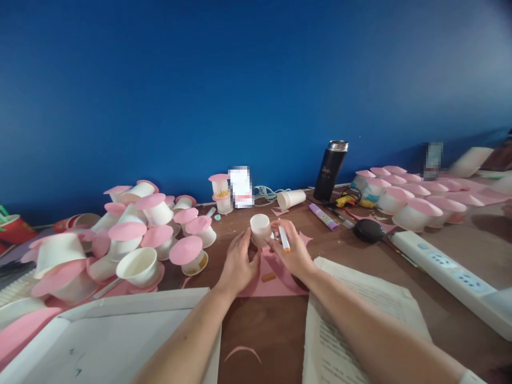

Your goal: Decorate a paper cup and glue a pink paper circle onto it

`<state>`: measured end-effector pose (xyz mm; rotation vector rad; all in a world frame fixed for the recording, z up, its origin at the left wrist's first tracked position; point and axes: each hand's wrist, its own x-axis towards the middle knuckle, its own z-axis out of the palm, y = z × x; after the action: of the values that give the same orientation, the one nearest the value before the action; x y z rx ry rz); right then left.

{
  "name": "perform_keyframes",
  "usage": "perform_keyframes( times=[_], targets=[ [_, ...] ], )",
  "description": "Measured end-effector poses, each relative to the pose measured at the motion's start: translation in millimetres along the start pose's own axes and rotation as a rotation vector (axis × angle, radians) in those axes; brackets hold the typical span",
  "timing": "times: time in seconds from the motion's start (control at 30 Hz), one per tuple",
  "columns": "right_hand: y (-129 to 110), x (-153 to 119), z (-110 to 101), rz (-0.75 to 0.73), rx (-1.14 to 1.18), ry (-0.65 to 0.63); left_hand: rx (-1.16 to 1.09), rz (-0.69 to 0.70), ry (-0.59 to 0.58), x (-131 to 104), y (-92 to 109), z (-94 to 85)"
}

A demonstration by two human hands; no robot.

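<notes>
A small white paper cup (261,228) is held up between my two hands, its mouth tipped toward me. My left hand (240,261) is closed around the cup's left side. At the cup's lower right, the fingertips of my right hand (295,255) touch it, while that hand also grips a white marker (284,239) with an orange end pointing down. Beneath my hands lies a sheet of pink paper (280,285). A short orange-brown cap-like piece (269,277) rests on that sheet. The marker's other end is partly behind my fingers.
Paper cups with pink discs (128,232) pile up on the left; more capped cups (416,208) stand in rows at right. A black flask (331,170), stacked cups (291,199), a purple tube (323,216) and a power strip (452,277) surround the work spot. Printed paper (360,314) lies at front right.
</notes>
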<state>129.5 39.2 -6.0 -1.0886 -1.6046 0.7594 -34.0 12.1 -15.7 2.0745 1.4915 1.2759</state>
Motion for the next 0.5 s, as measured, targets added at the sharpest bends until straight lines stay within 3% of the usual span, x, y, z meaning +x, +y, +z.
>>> perform_keyframes(
  times=[0.1,0.23,0.4,0.5],
  targets=[
    [-6,-2,-6,0.023,-0.037,0.068,0.12,0.112,0.002,-1,5,-5.7],
    [-10,-2,-12,0.1,0.013,0.044,0.04,0.123,0.004,-6,13,-10.5],
    [-8,-1,-8,0.209,0.202,0.038,-0.226,0.006,-0.008,-10,21,-14.6],
    [-3,1,-5,0.298,0.331,0.109,-0.356,-0.183,0.061,-9,22,-16.2]
  ],
)
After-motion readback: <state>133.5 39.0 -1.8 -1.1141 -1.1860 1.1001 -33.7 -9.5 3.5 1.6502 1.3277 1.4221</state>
